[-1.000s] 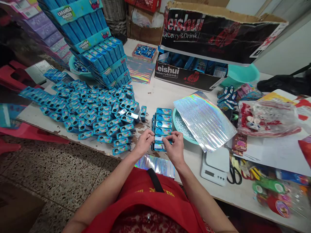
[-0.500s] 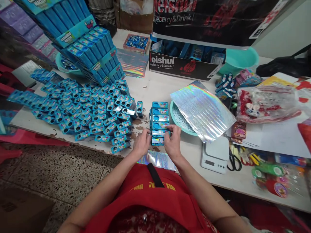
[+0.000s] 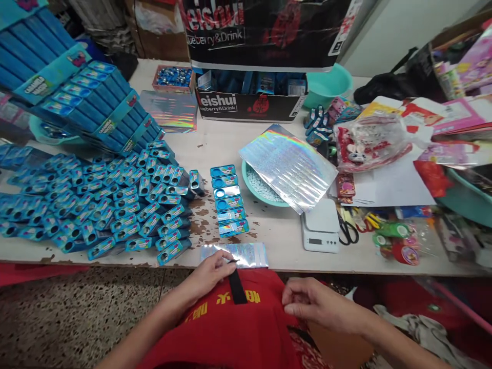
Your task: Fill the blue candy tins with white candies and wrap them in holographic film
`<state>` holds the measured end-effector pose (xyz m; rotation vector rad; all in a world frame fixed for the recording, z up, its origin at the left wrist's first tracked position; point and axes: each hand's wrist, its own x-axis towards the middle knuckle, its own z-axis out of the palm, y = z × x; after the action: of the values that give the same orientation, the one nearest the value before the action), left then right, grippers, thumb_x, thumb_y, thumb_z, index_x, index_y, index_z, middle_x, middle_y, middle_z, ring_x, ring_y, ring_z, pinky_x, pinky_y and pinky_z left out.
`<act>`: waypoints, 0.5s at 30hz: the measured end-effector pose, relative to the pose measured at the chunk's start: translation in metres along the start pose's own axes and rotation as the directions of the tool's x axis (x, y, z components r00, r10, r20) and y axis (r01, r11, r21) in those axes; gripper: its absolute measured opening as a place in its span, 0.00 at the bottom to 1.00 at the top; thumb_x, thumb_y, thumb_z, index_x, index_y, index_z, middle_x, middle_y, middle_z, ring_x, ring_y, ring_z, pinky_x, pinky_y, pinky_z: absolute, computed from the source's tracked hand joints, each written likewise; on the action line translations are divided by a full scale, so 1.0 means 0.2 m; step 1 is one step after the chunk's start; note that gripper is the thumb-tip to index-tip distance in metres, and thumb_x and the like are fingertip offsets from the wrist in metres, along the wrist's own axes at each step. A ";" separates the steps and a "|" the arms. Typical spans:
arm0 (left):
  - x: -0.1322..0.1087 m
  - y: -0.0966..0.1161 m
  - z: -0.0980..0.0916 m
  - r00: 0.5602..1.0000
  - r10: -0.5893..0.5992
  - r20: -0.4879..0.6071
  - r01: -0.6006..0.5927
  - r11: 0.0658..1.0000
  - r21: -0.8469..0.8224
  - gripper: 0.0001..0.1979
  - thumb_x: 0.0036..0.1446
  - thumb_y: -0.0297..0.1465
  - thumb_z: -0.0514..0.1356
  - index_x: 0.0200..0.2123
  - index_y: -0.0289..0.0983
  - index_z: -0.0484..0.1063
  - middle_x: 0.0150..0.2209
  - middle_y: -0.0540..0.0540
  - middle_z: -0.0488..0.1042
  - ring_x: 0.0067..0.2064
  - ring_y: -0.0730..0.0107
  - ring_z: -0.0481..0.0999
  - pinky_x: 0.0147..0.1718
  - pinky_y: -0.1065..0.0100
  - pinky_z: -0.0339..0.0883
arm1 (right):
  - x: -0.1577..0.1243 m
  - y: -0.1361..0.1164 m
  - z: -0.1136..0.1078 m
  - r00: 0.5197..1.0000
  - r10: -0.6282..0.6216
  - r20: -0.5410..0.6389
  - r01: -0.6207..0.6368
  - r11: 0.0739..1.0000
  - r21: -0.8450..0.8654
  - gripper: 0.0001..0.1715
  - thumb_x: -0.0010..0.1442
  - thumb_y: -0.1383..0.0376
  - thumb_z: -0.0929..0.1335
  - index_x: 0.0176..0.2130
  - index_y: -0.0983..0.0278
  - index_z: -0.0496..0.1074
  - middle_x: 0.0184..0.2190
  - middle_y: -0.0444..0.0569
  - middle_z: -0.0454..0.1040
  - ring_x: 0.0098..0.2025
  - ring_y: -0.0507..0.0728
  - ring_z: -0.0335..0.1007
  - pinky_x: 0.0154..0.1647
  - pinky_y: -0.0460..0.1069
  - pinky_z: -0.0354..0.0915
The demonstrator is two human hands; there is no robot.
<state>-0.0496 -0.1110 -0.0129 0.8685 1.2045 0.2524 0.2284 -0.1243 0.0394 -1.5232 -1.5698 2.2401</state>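
Note:
At the table's front edge my left hand (image 3: 213,272) has its fingertips pinched by the top of a black strap on the red apron (image 3: 215,328), beside a silver holographic strip (image 3: 249,254). What it grips, if anything, is too small to make out. Low on the right, by the apron's side, my right hand (image 3: 313,303) has loosely bent fingers, slightly apart, with nothing visible in them. Just beyond the strip stands a row of several slim blue boxes (image 3: 229,203), round marks on their tops. One more blue box (image 3: 195,180) stands by itself to their left.
Many upright blue boxes (image 3: 126,207) crowd the left, below stacked display cartons (image 3: 111,113). A holographic sheet (image 3: 294,164) lies over a turquoise basin (image 3: 246,177) of small pale beads. A white scale (image 3: 321,225) and black scissors (image 3: 349,230) sit rightward. Behind is a black carton (image 3: 246,105).
Both hands have let go of the row of blue boxes and drawn back toward my body, the right one farther out to the right. The view has shifted rightward.

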 end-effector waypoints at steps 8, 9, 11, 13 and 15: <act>0.05 0.29 0.17 0.918 0.050 0.394 0.039 0.975 -0.217 0.14 0.48 0.34 0.62 0.38 0.38 0.65 0.26 0.55 0.64 0.26 0.79 0.61 0.28 0.75 0.53 | -0.11 0.08 -0.02 0.987 0.131 0.095 -0.150 0.960 0.236 0.14 0.42 0.62 0.73 0.29 0.64 0.68 0.22 0.38 0.65 0.25 0.48 0.59 0.28 0.43 0.57; 0.05 0.33 0.18 0.908 0.050 0.416 0.052 0.972 -0.230 0.15 0.48 0.33 0.63 0.39 0.38 0.64 0.26 0.55 0.65 0.26 0.79 0.61 0.27 0.75 0.53 | -0.12 0.08 -0.01 0.990 0.116 0.080 -0.132 0.963 0.236 0.13 0.42 0.64 0.73 0.30 0.64 0.68 0.23 0.38 0.65 0.25 0.48 0.59 0.28 0.43 0.57; 0.05 0.38 0.21 0.906 0.071 0.417 0.037 0.969 -0.244 0.20 0.47 0.32 0.64 0.43 0.39 0.62 0.27 0.54 0.67 0.26 0.79 0.63 0.27 0.75 0.54 | -0.13 0.06 0.00 0.997 0.071 -0.001 -0.069 0.972 0.225 0.15 0.40 0.66 0.73 0.30 0.63 0.68 0.23 0.37 0.65 0.26 0.47 0.58 0.27 0.42 0.56; 0.06 0.43 0.24 0.909 0.100 0.404 0.000 0.970 -0.242 0.26 0.47 0.32 0.63 0.50 0.42 0.60 0.30 0.53 0.69 0.27 0.78 0.65 0.27 0.74 0.56 | -0.14 0.04 0.01 0.998 0.043 -0.056 -0.031 0.980 0.197 0.16 0.38 0.67 0.74 0.29 0.62 0.68 0.22 0.36 0.63 0.25 0.47 0.56 0.25 0.41 0.54; 0.07 0.47 0.27 0.897 0.113 0.428 -0.029 0.980 -0.198 0.26 0.48 0.32 0.62 0.52 0.41 0.61 0.29 0.53 0.69 0.27 0.77 0.66 0.27 0.74 0.58 | -0.16 0.03 0.02 0.998 0.058 -0.020 -0.054 0.984 0.169 0.14 0.39 0.66 0.74 0.27 0.63 0.67 0.20 0.36 0.63 0.24 0.47 0.56 0.22 0.41 0.53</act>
<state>0.0287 -0.0652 0.0473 0.7547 0.7154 0.2107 0.2458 -0.1458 0.0569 -1.5609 -1.3088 2.3061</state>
